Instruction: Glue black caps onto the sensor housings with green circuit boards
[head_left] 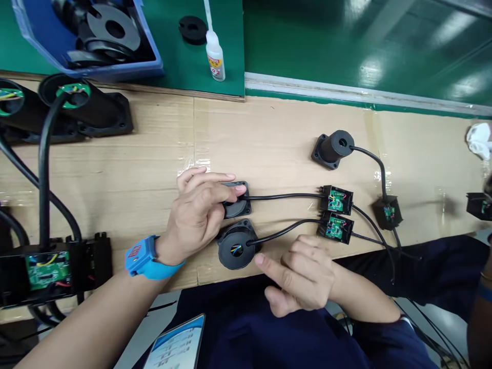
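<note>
Cardboard (277, 133), in the head view, lay under your work. Two black holders stood near its front edge: the far holder (236, 207) under your left hand (200, 210), the near holder (235, 262) just beside the index fingertip of your right hand (302, 274). Your left fingers were half bent, with tips upon the far holder; whether they gripped it or only rested, I could not tell. Your right hand gripped nothing; its index finger pointed out, the thumb stood apart and the other fingers were loosely curled.

Both holders looked light, stiff and rather smooth, so they could slide a little when pushed. The square flange or the round side seemed the best place to take hold. The cable (284, 196) looked bendable but springy, and pulling by it would probably strain the joint. The coloured wires in the near holder's hole seemed the most delicate part.

Each cable led to a small uncovered box (326, 201), which contained a green board (336, 228) with thin wires; these boards I judged fragile, better lifted by the box walls. At upper left, the blue bin (119, 70) held black discs (98, 25), piled loosely. Larger tubes (103, 110) at the left also contained green boards.
</note>
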`<move>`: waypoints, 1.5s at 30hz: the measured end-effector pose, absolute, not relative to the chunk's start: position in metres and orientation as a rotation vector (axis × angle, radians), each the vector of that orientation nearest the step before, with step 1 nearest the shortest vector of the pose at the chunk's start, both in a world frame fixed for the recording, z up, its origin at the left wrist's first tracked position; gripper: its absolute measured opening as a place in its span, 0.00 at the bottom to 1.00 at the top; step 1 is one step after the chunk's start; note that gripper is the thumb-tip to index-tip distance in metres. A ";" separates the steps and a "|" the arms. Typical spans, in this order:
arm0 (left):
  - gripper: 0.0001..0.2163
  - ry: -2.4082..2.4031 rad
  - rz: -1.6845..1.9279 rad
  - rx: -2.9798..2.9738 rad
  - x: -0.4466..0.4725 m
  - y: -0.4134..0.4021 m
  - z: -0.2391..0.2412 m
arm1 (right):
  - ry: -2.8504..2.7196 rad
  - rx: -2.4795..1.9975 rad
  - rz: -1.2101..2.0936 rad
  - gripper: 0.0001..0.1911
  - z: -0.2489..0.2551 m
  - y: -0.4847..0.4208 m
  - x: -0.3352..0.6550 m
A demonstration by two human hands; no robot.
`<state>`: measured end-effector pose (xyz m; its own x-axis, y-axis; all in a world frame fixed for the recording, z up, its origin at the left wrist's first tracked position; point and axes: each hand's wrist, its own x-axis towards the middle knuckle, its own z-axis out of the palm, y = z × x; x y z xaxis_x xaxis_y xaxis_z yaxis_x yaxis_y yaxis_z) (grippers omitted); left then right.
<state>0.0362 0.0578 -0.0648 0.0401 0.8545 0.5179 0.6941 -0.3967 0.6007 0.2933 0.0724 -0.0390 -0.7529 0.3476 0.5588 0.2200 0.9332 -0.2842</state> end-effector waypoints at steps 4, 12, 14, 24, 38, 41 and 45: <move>0.14 1.643 1.244 2.062 0.036 0.057 -0.064 | -2.294 -0.350 0.256 0.20 -0.046 0.067 0.282; 0.14 1.595 1.274 2.027 0.036 0.058 -0.065 | -2.458 -0.496 0.225 0.17 -0.008 0.097 0.274; 0.14 1.576 1.290 2.017 0.036 0.058 -0.066 | -2.562 -0.597 0.195 0.24 -0.001 0.109 0.268; 0.14 1.568 1.264 1.890 0.036 0.055 -0.058 | -2.704 -0.515 0.161 0.30 -0.011 0.123 0.251; 0.11 1.335 0.943 2.621 0.039 -0.012 -0.055 | -2.769 -0.429 0.166 0.47 -0.015 0.124 0.257; 0.15 1.399 0.976 2.599 0.040 -0.018 -0.062 | -2.766 -0.413 0.137 0.47 -0.013 0.123 0.257; 0.15 1.487 1.012 2.598 0.047 -0.022 -0.067 | -2.778 -0.418 0.126 0.50 -0.012 0.121 0.256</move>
<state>0.0467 -0.0224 -0.0667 0.3518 0.7679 0.5353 0.7795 -0.5570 0.2867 0.2562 0.1212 -0.0119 -0.9033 0.3002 0.3064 0.2713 0.9531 -0.1340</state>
